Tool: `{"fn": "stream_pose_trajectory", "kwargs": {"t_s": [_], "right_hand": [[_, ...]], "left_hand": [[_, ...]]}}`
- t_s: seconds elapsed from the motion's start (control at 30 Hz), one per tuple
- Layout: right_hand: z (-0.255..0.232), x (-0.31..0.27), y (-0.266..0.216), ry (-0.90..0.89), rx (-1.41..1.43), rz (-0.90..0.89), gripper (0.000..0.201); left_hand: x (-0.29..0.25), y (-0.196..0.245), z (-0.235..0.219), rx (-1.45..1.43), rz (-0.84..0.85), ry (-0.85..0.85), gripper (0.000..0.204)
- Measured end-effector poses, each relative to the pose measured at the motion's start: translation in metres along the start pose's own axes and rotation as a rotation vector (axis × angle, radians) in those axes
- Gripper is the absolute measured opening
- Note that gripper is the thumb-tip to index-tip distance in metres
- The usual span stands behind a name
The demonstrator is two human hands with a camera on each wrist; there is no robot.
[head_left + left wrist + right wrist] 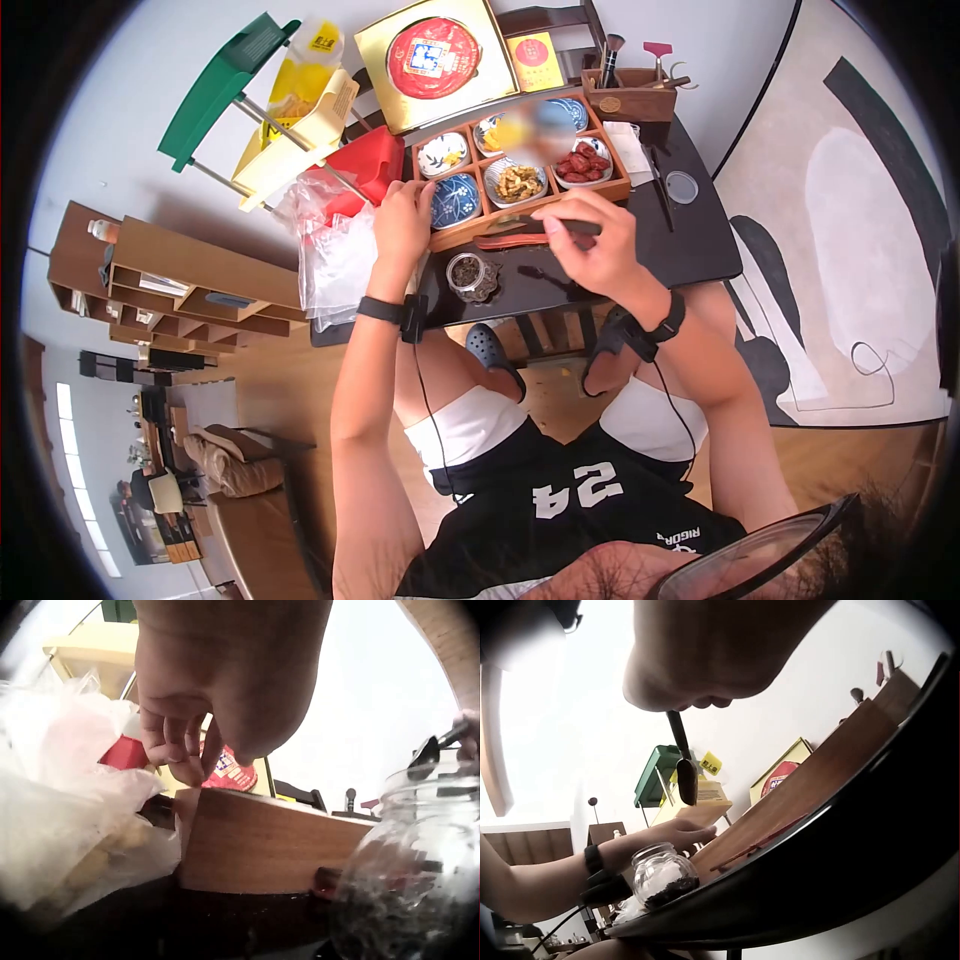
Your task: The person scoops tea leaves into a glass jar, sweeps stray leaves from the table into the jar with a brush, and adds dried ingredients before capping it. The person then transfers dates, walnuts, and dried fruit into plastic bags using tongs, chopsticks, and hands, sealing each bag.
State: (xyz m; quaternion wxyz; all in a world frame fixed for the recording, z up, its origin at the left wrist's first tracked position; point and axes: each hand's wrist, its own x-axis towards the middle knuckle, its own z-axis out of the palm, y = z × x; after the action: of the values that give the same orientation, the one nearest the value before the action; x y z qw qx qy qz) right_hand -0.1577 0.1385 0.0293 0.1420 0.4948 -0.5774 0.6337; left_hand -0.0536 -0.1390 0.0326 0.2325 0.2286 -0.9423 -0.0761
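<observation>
My right hand (595,240) grips the dark handle of a small scoop (684,776), its long blade angled down over the front of the divided wooden tray (460,238). At the tray's near left corner is my left hand (403,225); its loosely bent fingertips rest at the edge, beside a blue patterned bowl (456,200). Other bowls in the tray hold yellowish dried pieces (517,182) and dark red dried fruit (582,163). Between my hands and nearer to me stands an open glass jar (472,279), partly filled with dark leaves.
A reddish-brown stick (510,241) lies before the tray. Clear plastic bags (345,265) and a red container (368,165) crowd the left. A gold box (435,60) stands behind; a wooden tool holder (630,95) and a round lid (681,187) are on the right.
</observation>
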Motion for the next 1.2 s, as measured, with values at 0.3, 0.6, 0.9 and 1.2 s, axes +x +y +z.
{"fn": "stream_pose_trajectory", "kwargs": {"t_s": [0.3,0.6,0.9,1.2], "right_hand": [[-0.011,-0.002,0.02,0.04,-0.018,0.144,0.011],[-0.012,0.003,0.006,0.054,-0.242,-0.424,0.009],[-0.007,-0.014,0.018,-0.299,-0.346,-0.294,0.016],[0.007,-0.022,0.047,-0.537,-0.534,-0.026,0.019]], "left_hand": [[-0.133,0.057,-0.016,-0.532,0.019,0.242,0.048],[-0.143,0.059,0.02,-0.628,-0.144,0.175,0.078],[-0.141,0.05,0.018,-0.695,-0.112,0.083,0.054],[-0.143,0.042,0.014,-0.831,-0.149,0.089,0.055]]}}
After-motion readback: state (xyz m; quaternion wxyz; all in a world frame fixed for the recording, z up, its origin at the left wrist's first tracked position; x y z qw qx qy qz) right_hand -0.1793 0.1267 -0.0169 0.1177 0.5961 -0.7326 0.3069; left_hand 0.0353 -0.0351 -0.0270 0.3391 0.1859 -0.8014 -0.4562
